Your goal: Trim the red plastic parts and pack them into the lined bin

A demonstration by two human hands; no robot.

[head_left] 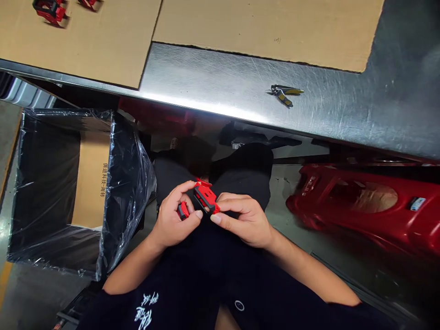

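Above my lap I hold a small red and black plastic part [206, 195] between both hands. My left hand [177, 215] curls round its left side, with thumb and forefinger on the part. A second red and black piece [183, 210] shows inside the curled left fingers; whether it joins the first part I cannot tell. My right hand [245, 217] pinches the part's right end between thumb and fingers. On the metal bench beyond lie pliers-like cutters [286, 95] with yellow and black handles, their handles spread apart.
Cardboard sheets [261, 27] cover part of the metal bench [206, 78]. More red and black parts [51, 11] lie at the far left. A plastic-lined box [112, 192] stands on the floor at left. A large red moulded shell [364, 201] is at right.
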